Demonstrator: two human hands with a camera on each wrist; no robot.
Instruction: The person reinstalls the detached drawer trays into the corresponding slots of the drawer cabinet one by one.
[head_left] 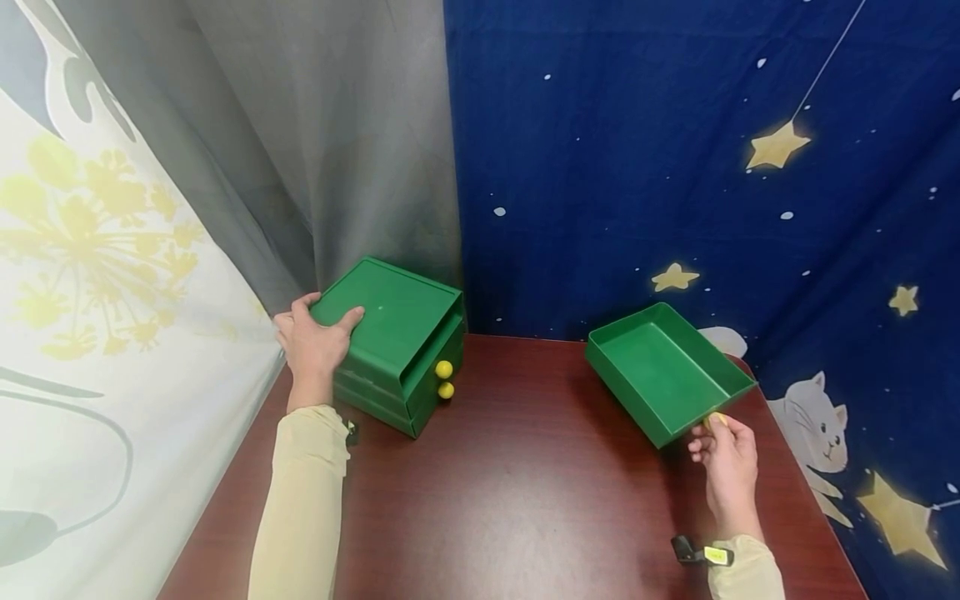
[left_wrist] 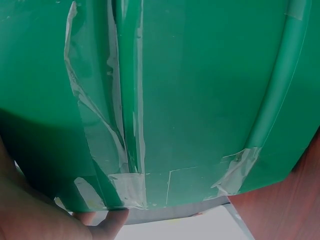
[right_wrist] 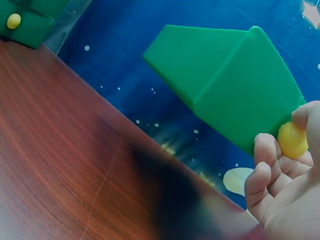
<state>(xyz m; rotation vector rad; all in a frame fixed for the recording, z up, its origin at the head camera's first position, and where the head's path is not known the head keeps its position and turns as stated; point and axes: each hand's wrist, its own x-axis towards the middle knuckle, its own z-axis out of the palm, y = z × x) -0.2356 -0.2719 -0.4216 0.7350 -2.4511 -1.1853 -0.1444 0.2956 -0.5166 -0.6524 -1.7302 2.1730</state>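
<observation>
A green drawer cabinet (head_left: 386, 312) stands at the left of the table, with two yellow knobs on its front and an open slot above them. My left hand (head_left: 315, 346) grips its left side, thumb over the top and fingers round the back edge. Clear tape runs along the cabinet's side (left_wrist: 200, 100) in the left wrist view. Over on the right, my right hand (head_left: 727, 467) pinches the yellow knob (right_wrist: 292, 140) of a pulled-out green drawer (head_left: 663, 362). That drawer is held above the table, and its visible inside is bare.
The reddish-brown wooden table (head_left: 510, 500) lies below both hands. Behind it hang a grey curtain (head_left: 375, 142) and a dark blue cloth (head_left: 600, 167) with stars. A white patterned cloth (head_left: 90, 375) hangs along the left edge.
</observation>
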